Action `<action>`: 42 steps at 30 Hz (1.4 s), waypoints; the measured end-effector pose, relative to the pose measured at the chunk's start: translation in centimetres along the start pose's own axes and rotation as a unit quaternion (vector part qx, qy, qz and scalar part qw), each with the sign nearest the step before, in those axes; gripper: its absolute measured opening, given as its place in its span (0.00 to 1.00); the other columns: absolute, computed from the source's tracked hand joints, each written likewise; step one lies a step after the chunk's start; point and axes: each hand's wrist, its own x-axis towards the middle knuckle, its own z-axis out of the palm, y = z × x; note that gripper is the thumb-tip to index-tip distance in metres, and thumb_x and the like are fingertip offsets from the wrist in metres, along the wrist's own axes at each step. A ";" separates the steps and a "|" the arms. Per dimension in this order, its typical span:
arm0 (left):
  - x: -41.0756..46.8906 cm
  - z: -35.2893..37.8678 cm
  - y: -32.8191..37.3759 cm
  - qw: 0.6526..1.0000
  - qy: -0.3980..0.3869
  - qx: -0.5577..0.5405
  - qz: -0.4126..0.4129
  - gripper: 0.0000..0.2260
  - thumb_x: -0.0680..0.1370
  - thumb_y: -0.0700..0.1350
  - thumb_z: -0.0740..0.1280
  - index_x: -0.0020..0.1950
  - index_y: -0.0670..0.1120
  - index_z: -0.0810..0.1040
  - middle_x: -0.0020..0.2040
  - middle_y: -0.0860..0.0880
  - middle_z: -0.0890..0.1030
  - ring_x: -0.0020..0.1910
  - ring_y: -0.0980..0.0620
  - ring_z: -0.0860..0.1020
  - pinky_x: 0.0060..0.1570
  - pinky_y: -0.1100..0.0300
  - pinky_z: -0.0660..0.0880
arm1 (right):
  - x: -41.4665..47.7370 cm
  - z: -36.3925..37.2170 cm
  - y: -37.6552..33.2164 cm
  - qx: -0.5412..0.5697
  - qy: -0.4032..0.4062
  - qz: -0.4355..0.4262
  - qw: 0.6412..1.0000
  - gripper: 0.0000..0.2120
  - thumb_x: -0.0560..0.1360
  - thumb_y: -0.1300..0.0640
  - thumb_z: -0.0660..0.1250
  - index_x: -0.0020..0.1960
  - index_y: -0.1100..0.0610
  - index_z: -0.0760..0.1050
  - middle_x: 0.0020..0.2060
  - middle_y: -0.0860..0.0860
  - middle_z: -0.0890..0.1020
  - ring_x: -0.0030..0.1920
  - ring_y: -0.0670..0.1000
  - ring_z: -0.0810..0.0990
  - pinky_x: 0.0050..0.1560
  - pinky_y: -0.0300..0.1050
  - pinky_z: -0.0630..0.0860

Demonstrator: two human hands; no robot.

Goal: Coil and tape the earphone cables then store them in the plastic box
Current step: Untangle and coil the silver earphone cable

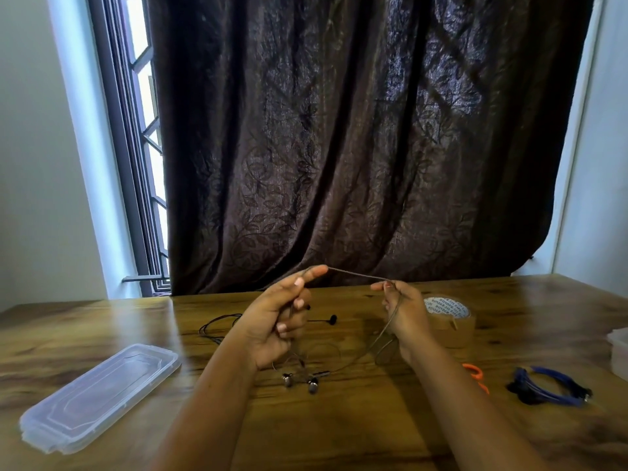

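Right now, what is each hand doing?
Left hand: grips the grey earphone cable.
Right hand: pinches the same cable.

Earphones, three sets: grey earphones (pixel 356 275), black earphones (pixel 217 326), blue earphones (pixel 547 389). Tape (pixel 448 321), one roll. Scissors (pixel 474 372), one pair, partly hidden. Lid (pixel 98 396), one. Box (pixel 620 348), one, cut off by the right edge. Hands, two: left hand (pixel 278 321), right hand (pixel 404 311). Table (pixel 339 419), curtain (pixel 356 147) and window (pixel 142 130), one each.

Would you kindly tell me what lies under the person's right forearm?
Only orange scissor handles show beside the right forearm; the rest is hidden beneath it.
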 end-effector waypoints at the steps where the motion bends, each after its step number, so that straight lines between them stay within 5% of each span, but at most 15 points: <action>1: -0.1 -0.1 0.1 1.000 0.008 -0.005 0.006 0.17 0.75 0.45 0.60 0.63 0.44 0.76 0.28 0.53 0.69 0.17 0.62 0.60 0.20 0.68 0.51 | 0.2 0.0 0.3 -0.009 0.013 -0.003 1.000 0.15 0.82 0.59 0.55 0.45 0.58 0.79 0.32 0.50 0.72 0.31 0.45 0.67 0.32 0.37 0.65; 6: 0.1 -0.2 -0.3 0.998 0.048 0.035 0.012 0.15 0.79 0.46 0.58 0.61 0.44 0.76 0.29 0.53 0.69 0.18 0.61 0.59 0.18 0.69 0.53 | 0.2 -0.2 1.0 -0.088 0.031 -0.002 0.996 0.12 0.81 0.61 0.58 0.45 0.53 0.79 0.46 0.53 0.80 0.44 0.50 0.76 0.44 0.45 0.71; 9: 0.4 0.2 -0.6 0.986 0.071 0.153 0.008 0.14 0.82 0.46 0.55 0.58 0.45 0.78 0.29 0.53 0.68 0.19 0.60 0.58 0.19 0.68 0.52 | -0.6 -0.1 0.0 -0.097 -0.090 0.021 0.991 0.14 0.77 0.61 0.63 0.55 0.44 0.76 0.53 0.48 0.78 0.52 0.49 0.77 0.50 0.46 0.75; 13: 0.8 1.0 -1.4 0.945 0.099 0.311 0.010 0.14 0.83 0.48 0.55 0.53 0.45 0.80 0.27 0.54 0.66 0.21 0.59 0.59 0.20 0.67 0.55 | -2.3 0.7 -1.8 -0.118 -0.277 -0.050 0.952 0.30 0.75 0.62 0.66 0.70 0.39 0.64 0.67 0.44 0.65 0.66 0.46 0.66 0.58 0.42 0.70; 16: 1.0 1.1 -1.7 0.928 0.119 0.352 0.021 0.15 0.83 0.47 0.56 0.50 0.44 0.81 0.25 0.54 0.66 0.21 0.61 0.61 0.21 0.69 0.58 | -2.4 1.8 -1.3 -0.189 -0.289 -0.148 0.927 0.24 0.75 0.55 0.69 0.67 0.40 0.67 0.72 0.45 0.60 0.72 0.43 0.56 0.66 0.40 0.59; 20: 1.1 0.9 -1.9 0.920 0.124 0.369 0.038 0.13 0.81 0.46 0.59 0.46 0.43 0.81 0.25 0.56 0.68 0.23 0.61 0.64 0.24 0.71 0.61 | -2.0 2.1 -0.6 -0.174 -0.259 -0.159 0.937 0.10 0.79 0.55 0.62 0.58 0.52 0.79 0.60 0.45 0.76 0.63 0.41 0.72 0.61 0.36 0.68; 24: 1.3 0.2 -1.9 0.915 0.153 0.367 0.059 0.12 0.80 0.47 0.62 0.45 0.43 0.82 0.29 0.53 0.69 0.27 0.61 0.67 0.27 0.72 0.65 | -1.5 1.3 -1.0 -0.158 -0.152 -0.175 0.960 0.15 0.81 0.54 0.57 0.39 0.51 0.77 0.36 0.47 0.81 0.40 0.47 0.80 0.47 0.47 0.76; 27: 1.1 -0.6 -1.5 0.916 0.170 0.357 0.070 0.11 0.80 0.48 0.62 0.44 0.44 0.81 0.31 0.51 0.70 0.27 0.62 0.67 0.29 0.73 0.66 | -1.3 0.5 -1.6 -0.101 -0.121 -0.149 0.976 0.14 0.80 0.53 0.60 0.39 0.55 0.77 0.35 0.50 0.81 0.40 0.50 0.80 0.46 0.46 0.77; 31: 1.0 0.0 -1.7 0.918 0.120 0.375 0.051 0.11 0.80 0.48 0.62 0.46 0.46 0.82 0.28 0.55 0.70 0.25 0.62 0.65 0.26 0.70 0.63 | -1.7 1.3 -1.1 -0.111 -0.228 -0.145 0.956 0.06 0.76 0.50 0.65 0.50 0.49 0.79 0.45 0.49 0.83 0.48 0.47 0.81 0.50 0.46 0.77; 34: 1.2 0.2 -2.1 0.916 0.110 0.384 0.043 0.11 0.80 0.46 0.62 0.43 0.46 0.82 0.26 0.55 0.71 0.25 0.60 0.65 0.27 0.66 0.62 | -2.2 2.4 -0.9 -0.142 -0.256 -0.167 0.941 0.07 0.78 0.58 0.64 0.50 0.48 0.79 0.37 0.45 0.82 0.40 0.42 0.81 0.45 0.43 0.77; 37: 1.1 -0.2 -1.9 0.920 0.139 0.363 0.040 0.12 0.79 0.49 0.63 0.43 0.45 0.83 0.28 0.53 0.68 0.25 0.59 0.64 0.25 0.68 0.61 | -2.0 1.8 -1.0 -0.177 -0.207 -0.191 0.943 0.09 0.79 0.60 0.63 0.45 0.49 0.79 0.30 0.44 0.78 0.31 0.40 0.76 0.36 0.39 0.73; 42: 0.8 0.2 -1.3 0.926 0.143 0.348 0.025 0.12 0.81 0.48 0.61 0.47 0.43 0.81 0.29 0.52 0.68 0.21 0.62 0.63 0.21 0.73 0.60 | -1.0 0.4 -1.0 -0.160 -0.057 -0.183 0.968 0.10 0.79 0.55 0.61 0.42 0.45 0.76 0.31 0.46 0.78 0.31 0.41 0.77 0.34 0.40 0.73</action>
